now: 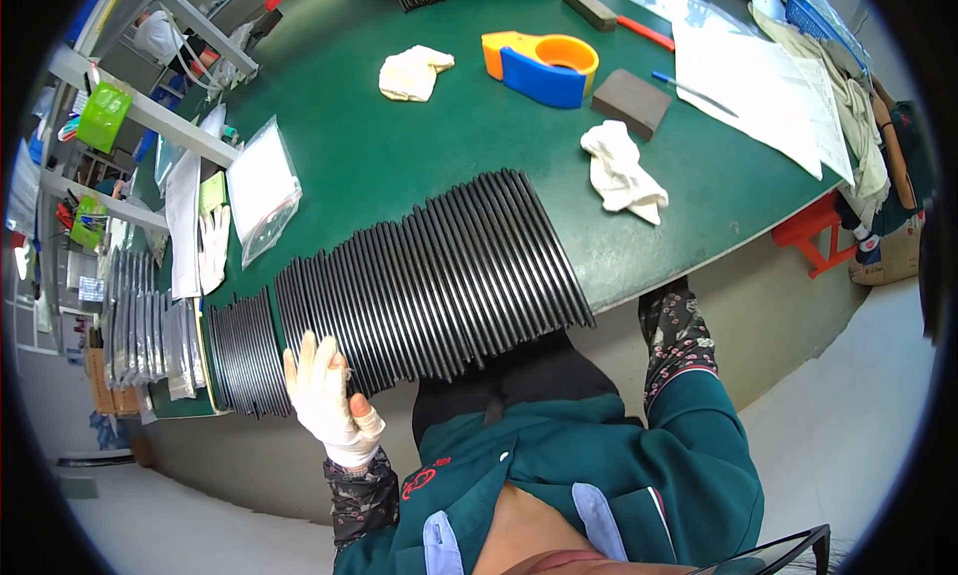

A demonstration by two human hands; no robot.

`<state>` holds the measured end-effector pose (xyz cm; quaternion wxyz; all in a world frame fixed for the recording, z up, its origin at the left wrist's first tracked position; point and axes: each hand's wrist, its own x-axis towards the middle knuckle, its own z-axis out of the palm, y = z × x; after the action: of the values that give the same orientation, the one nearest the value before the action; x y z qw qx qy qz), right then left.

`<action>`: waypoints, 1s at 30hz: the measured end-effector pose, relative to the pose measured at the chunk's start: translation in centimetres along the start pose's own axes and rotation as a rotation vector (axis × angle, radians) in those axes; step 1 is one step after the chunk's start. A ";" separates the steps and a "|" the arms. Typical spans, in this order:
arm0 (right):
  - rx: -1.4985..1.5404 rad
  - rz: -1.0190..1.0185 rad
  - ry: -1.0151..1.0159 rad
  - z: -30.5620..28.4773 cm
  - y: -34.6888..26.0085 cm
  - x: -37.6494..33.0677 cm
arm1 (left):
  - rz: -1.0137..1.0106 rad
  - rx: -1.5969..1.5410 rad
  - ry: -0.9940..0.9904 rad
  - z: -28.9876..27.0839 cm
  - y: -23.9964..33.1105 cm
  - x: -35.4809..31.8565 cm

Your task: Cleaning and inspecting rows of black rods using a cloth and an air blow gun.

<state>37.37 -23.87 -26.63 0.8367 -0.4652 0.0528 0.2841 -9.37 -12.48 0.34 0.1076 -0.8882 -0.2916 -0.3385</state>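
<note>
My left hand (334, 395), in a white glove with bare fingertips at the thumb and one finger, lies with its fingers stretched out at the near edge of a wide row of thin black rods (429, 276). The rods lie side by side on the green table, their near ends jutting over its edge. Just left of that hand is a smaller group of thin black rods (244, 351), split off by a narrow gap. My right forearm (681, 341), in a flowered sleeve, reaches down at the table's edge, and the hand beyond it is hidden below the tabletop.
On the green table (339, 166) lie two crumpled white cloths (621, 171) (414, 73), a yellow-and-blue tape dispenser (539, 66), a grey block (631, 102), papers (748, 96) and a pen (694, 93). Bagged rods (150, 326) stand at left. A red stool (813, 236) is at right.
</note>
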 end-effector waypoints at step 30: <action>-1.335 -0.329 -0.629 7.4 -16.8 -30.3 | 0.597 -0.495 -0.405 3.5 15.4 9.0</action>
<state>19.67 -37.66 0.76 0.3845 -0.7720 -0.4419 0.2467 7.01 -19.50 3.85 -0.0749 -0.9810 0.0527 -0.1710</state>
